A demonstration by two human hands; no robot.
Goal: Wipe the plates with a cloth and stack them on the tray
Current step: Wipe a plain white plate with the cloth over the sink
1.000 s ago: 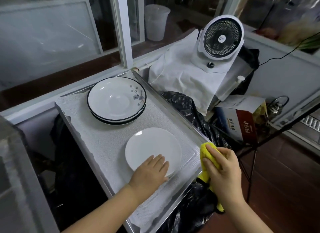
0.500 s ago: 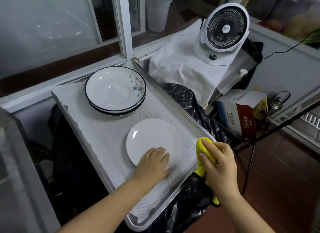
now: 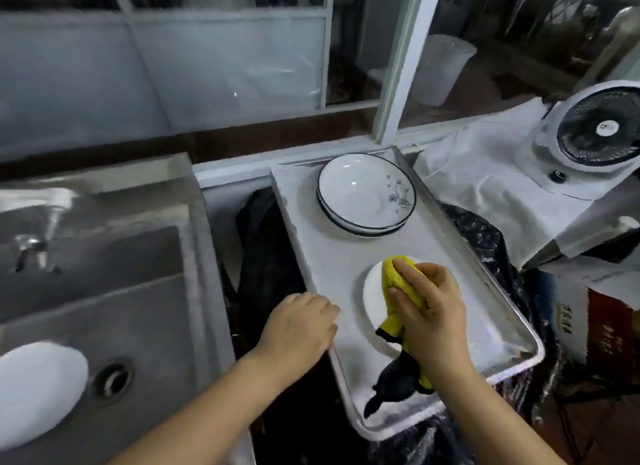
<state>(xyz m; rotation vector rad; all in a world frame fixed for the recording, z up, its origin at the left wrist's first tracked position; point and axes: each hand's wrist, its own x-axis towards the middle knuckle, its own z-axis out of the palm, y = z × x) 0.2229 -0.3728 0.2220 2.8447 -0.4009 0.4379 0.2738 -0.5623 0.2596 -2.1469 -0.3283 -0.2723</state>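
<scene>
A metal tray (image 3: 512, 326) lined with a grey mat holds a stack of dark-rimmed flowered plates (image 3: 365, 194) at its far end. A plain white plate (image 3: 374, 298) lies nearer on the mat. My right hand (image 3: 433, 312) grips a yellow cloth (image 3: 401, 277) and presses it onto that plate, covering most of it. A dark part of the cloth trails toward the tray's near edge. My left hand (image 3: 298, 329) sits at the tray's left edge with fingers curled, off the plate. Another white plate (image 3: 34, 388) lies in the sink at lower left.
A steel sink (image 3: 104, 291) with a drain and tap stands left of the tray. A white fan (image 3: 595, 128) sits on a white cover to the right, above black plastic bags and a red and white carton (image 3: 595, 322). Windows run behind.
The view swung left, bringing the sink in. My right hand moved the cloth from the tray's right edge onto the white plate. My left hand left the plate for the tray's left edge.
</scene>
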